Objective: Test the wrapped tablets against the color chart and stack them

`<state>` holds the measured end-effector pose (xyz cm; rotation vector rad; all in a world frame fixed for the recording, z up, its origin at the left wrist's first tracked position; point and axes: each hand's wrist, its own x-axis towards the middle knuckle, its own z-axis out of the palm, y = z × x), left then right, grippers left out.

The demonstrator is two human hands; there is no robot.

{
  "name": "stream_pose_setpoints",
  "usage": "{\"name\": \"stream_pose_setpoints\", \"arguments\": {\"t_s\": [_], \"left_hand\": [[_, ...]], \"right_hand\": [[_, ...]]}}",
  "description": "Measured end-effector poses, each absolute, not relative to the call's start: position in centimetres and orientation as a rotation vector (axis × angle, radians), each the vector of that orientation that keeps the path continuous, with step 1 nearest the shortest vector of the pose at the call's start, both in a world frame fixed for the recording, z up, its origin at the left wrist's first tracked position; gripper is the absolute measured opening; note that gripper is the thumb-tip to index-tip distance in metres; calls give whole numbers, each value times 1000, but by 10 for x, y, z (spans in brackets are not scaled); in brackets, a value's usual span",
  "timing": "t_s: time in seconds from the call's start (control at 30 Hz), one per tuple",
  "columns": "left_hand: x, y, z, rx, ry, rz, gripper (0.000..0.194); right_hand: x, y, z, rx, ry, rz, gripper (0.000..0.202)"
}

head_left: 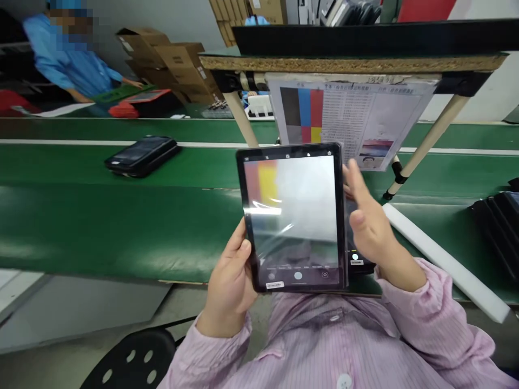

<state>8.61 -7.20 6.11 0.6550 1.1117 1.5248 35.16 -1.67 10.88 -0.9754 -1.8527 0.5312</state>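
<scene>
A black-framed tablet (295, 227) is held up in front of me, its screen lit with a camera view of blurred colour patches and white. My left hand (233, 275) grips its lower left edge, thumb along the frame. Just off the right edge, my right hand (368, 224) is raised with the fingers stretched out and nothing held in it. Behind that edge a second dark device (357, 267) with a lit button and a label lies partly hidden. A printed sheet (344, 119) with colour blocks hangs beyond the tablet.
The sheet hangs from a raised shelf (348, 64) on pale legs over the green bench (121, 227). A black case (141, 155) lies to the left, a white foam strip (446, 262) and dark cases (498, 232) to the right. Across the bench stands a person in blue (71, 59) near cardboard boxes (182, 62).
</scene>
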Motion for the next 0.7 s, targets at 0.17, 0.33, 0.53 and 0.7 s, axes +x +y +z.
{"name": "stream_pose_setpoints", "arguments": {"t_s": [0.17,0.33,0.53,0.7], "left_hand": [[64,-51,76,562,1219,1316,60],[50,-26,62,506,1349,1175,54],[49,-18,43,780,1598,1261,39],[44,-19,22,706,1657,1245,45]], "right_hand": [[399,-25,96,-1400,-1572,502,96],[447,-38,59,-1917,-1501,719,82],[450,-56,36,-1844,-1356,1112,86],[434,-65,57,-1865,-1452,1121,82]]}}
